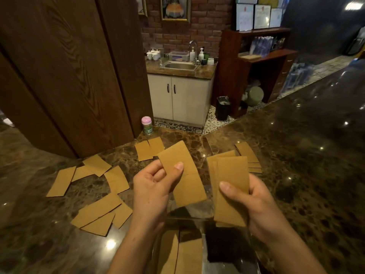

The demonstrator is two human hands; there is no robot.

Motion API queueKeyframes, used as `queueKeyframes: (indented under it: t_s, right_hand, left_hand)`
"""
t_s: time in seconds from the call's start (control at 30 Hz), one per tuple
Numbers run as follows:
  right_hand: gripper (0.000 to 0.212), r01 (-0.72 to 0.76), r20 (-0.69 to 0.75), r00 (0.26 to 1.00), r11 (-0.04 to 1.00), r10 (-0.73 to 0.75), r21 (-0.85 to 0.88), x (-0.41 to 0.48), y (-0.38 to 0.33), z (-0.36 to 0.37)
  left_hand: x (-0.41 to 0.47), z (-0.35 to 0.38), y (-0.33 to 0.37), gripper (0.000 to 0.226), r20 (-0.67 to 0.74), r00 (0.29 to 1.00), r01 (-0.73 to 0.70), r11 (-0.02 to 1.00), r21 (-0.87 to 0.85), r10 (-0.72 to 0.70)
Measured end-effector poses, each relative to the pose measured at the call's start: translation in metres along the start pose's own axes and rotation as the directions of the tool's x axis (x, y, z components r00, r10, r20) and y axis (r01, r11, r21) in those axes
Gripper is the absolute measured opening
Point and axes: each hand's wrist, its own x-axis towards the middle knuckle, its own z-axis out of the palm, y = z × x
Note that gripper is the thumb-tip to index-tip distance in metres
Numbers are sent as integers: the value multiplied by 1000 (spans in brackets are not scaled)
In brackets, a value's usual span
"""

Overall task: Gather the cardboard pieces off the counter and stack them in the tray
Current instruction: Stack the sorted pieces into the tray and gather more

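In the head view, the left hand (152,186) pinched a single cardboard piece (182,175) between thumb and curled fingers, holding it tilted above the marble counter (296,159). Just to its right, the right hand (256,204) gripped a small stack of cardboard pieces (231,186), the thumb laid across the front and the fingers curled behind. Below the hands, at the near edge, sat a clear tray (229,246) with cardboard pieces in its left part (177,252). More lay loose on the counter: a scattered group to the left (96,212), a pair on the far side (149,149) and a short pile on the right (247,155). A pink-lidded jar (147,125) stood at the far edge of the counter, its green label too small to read, like the framed papers (256,15) on the far shelf
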Motion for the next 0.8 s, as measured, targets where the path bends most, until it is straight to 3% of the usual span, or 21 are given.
queueKeyframes:
  t_s: [0.13,0.2,0.27,0.37,0.43,0.53,0.6,0.7,0.8]
  right_hand:
    - [49,35,49,998,992,-41,123,10,-6,11]
    - [43,44,21,999,990,-48,131,11,0,25]
    - [33,93,-24,996,988,-91,126,11,9,36]
    - [44,215,-32,977,974,-213,78,9,14,51]
    - [59,313,-54,947,946,-318,-82,9,19,54]
    - [72,382,-54,891,810,-450,-444,8,23,52]
    - [70,436,4,857,723,-514,-535,4,19,47]
    - [63,476,262,878,688,-399,-547,-6,4,31]
    - [71,580,502,814,445,-292,-683,-7,-5,10]
  left_hand:
    - [-10,13,-3,23,161,987,-43,990,131,22]
    - [-14,24,-7,25,159,986,-64,987,146,41]
    - [-19,36,-9,29,142,990,-6,996,83,-6]
    - [-26,45,-10,41,214,957,233,956,-178,-194]
    - [-28,44,-9,53,312,908,380,865,-327,-281]
    - [-29,42,-12,56,357,902,361,879,-311,-244]
    - [-26,40,-10,48,344,921,287,917,-277,-184]
    - [-21,36,-6,38,348,921,271,928,-257,-173]
    - [-19,33,-5,36,393,897,316,915,-251,-202]
